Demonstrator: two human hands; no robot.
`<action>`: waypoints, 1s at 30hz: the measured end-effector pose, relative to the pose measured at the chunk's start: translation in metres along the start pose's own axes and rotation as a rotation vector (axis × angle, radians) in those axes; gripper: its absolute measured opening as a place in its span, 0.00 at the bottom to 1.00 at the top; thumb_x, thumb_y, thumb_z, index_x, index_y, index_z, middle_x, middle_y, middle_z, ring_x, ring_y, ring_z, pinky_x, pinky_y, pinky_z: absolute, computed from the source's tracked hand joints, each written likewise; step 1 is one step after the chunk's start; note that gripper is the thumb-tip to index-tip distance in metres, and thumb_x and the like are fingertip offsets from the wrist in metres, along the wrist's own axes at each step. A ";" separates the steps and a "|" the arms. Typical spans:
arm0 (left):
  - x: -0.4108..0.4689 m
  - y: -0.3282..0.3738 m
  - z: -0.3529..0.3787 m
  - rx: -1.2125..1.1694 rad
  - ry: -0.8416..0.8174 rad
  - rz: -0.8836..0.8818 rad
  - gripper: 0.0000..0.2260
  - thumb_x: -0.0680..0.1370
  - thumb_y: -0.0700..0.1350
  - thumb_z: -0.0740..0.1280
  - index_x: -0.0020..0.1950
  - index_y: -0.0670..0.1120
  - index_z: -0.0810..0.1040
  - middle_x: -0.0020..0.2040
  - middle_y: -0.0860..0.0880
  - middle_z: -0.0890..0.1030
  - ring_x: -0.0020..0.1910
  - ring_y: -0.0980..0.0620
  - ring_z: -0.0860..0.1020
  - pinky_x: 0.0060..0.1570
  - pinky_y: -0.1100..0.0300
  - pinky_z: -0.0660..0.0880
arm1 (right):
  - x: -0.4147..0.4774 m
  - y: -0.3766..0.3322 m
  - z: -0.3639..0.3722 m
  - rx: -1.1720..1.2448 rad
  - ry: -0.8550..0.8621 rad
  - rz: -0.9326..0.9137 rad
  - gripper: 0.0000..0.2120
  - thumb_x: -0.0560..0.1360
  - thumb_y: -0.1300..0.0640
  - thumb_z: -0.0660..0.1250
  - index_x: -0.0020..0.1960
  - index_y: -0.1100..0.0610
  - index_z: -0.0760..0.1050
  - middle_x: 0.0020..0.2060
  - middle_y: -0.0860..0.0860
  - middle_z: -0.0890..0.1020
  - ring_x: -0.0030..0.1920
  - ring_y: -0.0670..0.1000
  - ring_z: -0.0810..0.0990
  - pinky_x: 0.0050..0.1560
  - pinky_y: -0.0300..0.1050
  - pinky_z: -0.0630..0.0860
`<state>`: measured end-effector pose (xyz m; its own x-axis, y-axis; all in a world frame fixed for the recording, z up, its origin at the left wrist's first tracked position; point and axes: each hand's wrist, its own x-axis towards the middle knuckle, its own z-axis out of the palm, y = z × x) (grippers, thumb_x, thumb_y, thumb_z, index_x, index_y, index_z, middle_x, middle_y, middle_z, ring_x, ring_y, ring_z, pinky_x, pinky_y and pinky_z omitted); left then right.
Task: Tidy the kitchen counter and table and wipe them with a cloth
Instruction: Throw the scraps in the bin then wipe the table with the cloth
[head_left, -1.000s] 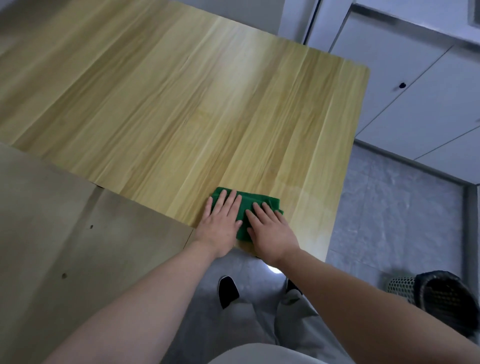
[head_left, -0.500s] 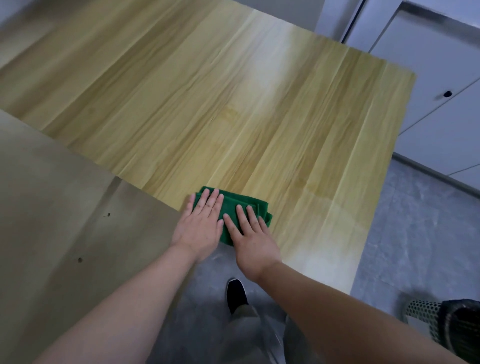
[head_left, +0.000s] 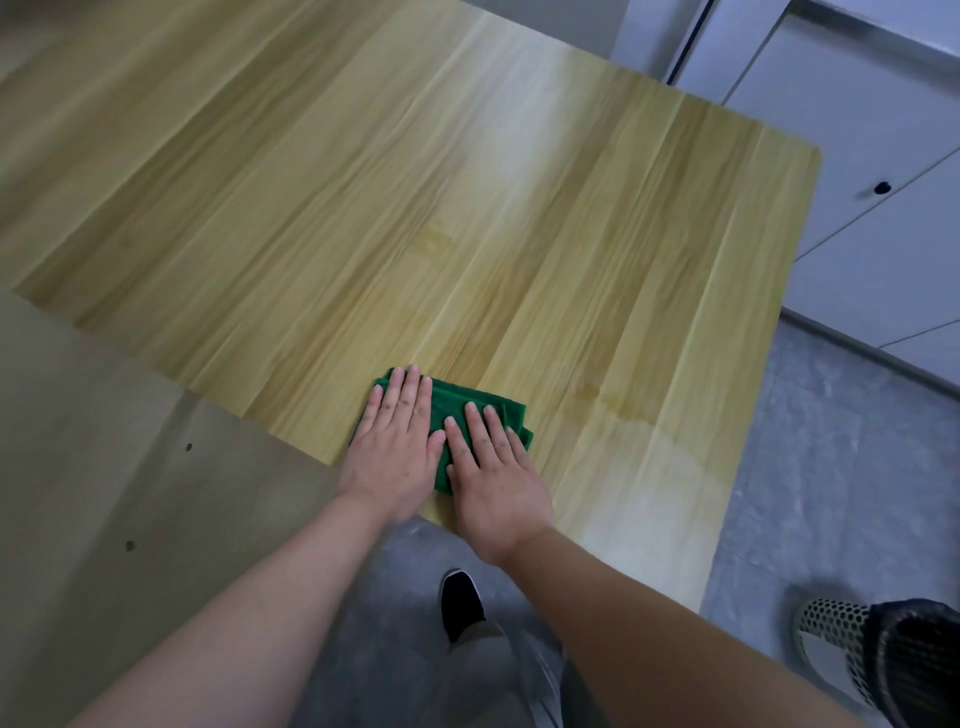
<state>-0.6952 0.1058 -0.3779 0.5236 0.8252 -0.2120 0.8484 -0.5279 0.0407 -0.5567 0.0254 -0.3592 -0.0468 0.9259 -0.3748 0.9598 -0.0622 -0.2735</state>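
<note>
Squarely beneath both hands (head_left: 395, 452): green cloth (head_left: 453, 399)

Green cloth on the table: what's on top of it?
The left hand and right hand lie flat on the green cloth, which rests on the wooden table. They cover most of it.

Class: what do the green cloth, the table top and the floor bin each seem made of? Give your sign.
Green cloth: soft matte fabric; it lies in folded layers. Table top: wood or wood-look laminate, slightly glossy; grain streaks, pale glare. Bin: pale mesh, metal or plastic unclear; regular holes, black liner.
</note>
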 end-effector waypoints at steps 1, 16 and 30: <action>0.011 -0.001 -0.003 0.012 -0.006 0.021 0.30 0.82 0.56 0.34 0.80 0.40 0.40 0.80 0.43 0.39 0.79 0.46 0.37 0.79 0.47 0.43 | 0.007 0.004 -0.003 0.011 0.000 0.018 0.26 0.85 0.47 0.38 0.81 0.51 0.35 0.79 0.51 0.34 0.77 0.53 0.29 0.78 0.51 0.35; 0.120 0.008 -0.030 0.084 -0.048 0.109 0.29 0.83 0.54 0.37 0.79 0.39 0.36 0.80 0.42 0.36 0.79 0.45 0.35 0.78 0.48 0.42 | 0.077 0.048 -0.045 0.017 -0.019 0.149 0.27 0.85 0.46 0.38 0.81 0.51 0.36 0.80 0.53 0.35 0.79 0.54 0.32 0.80 0.53 0.40; 0.047 0.011 -0.030 -0.142 -0.124 -0.076 0.27 0.85 0.51 0.42 0.79 0.42 0.37 0.80 0.45 0.36 0.79 0.48 0.36 0.78 0.52 0.41 | 0.060 0.041 -0.051 -0.115 -0.121 -0.046 0.33 0.84 0.55 0.50 0.81 0.46 0.34 0.80 0.50 0.36 0.78 0.56 0.32 0.79 0.57 0.40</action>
<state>-0.6589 0.1446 -0.3576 0.4518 0.8255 -0.3383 0.8920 -0.4245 0.1555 -0.5059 0.0972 -0.3482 -0.1178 0.8747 -0.4702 0.9809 0.0288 -0.1922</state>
